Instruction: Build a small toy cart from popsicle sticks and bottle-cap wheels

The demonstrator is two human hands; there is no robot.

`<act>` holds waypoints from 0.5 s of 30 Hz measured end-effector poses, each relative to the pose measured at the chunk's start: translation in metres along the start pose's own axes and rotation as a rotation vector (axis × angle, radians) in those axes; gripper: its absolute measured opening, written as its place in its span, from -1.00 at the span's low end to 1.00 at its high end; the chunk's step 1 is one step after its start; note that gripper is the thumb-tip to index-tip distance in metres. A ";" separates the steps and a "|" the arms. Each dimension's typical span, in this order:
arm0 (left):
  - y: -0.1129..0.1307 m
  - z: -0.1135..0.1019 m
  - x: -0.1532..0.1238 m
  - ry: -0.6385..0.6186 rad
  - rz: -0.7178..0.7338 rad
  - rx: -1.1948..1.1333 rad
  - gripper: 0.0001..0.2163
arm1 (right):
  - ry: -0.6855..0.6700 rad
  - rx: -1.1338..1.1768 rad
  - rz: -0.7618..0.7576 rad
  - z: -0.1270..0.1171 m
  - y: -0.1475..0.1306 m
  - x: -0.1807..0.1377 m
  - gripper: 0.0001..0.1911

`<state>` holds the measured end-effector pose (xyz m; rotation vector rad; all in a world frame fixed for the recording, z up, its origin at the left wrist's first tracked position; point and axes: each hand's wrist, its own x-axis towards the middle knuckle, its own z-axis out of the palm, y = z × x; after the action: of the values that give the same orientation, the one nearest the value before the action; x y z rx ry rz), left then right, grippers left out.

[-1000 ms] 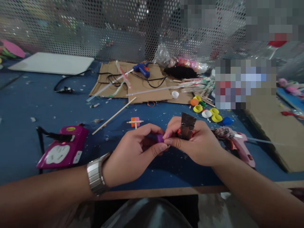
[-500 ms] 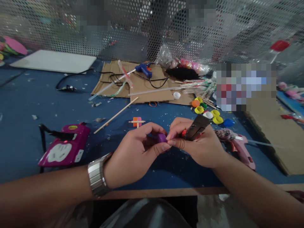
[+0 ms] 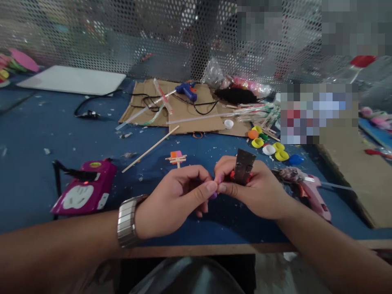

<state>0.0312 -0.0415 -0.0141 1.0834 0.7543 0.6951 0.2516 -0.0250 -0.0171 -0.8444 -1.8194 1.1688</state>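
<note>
My left hand [image 3: 179, 200], a metal watch [image 3: 126, 222] on its wrist, pinches a small purple piece [image 3: 213, 196] between thumb and fingers. Most of that piece is hidden behind the fingertips. My right hand [image 3: 249, 188] meets the left at the fingertips, its thumb and forefinger on the purple piece too. A dark, flat tool with red parts [image 3: 244, 163] is tucked in the right hand and sticks up; its kind is unclear. Just beyond my left hand lies a small orange and pink block [image 3: 175, 154] with short wooden sticks [image 3: 179, 160].
A magenta box with a cord [image 3: 101, 179] sits at left, and a pink glue gun [image 3: 314, 194] at right. Farther back are a wooden stick [image 3: 150, 149], a blue glue gun [image 3: 187, 91] on cardboard [image 3: 196, 124], and several bottle caps [image 3: 281, 155]. Perforated metal rises behind.
My left hand has turned over the purple piece, covering more of it. The dark tool in my right hand now stands more upright. The view has shifted slightly.
</note>
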 end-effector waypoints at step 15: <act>-0.003 0.003 -0.002 0.014 0.083 -0.133 -0.60 | 0.043 -0.080 -0.286 0.004 -0.007 0.001 -0.91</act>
<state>0.0323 -0.0456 -0.0157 0.9934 0.6680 0.8127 0.2468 -0.0286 -0.0112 -0.6230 -1.8887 0.8952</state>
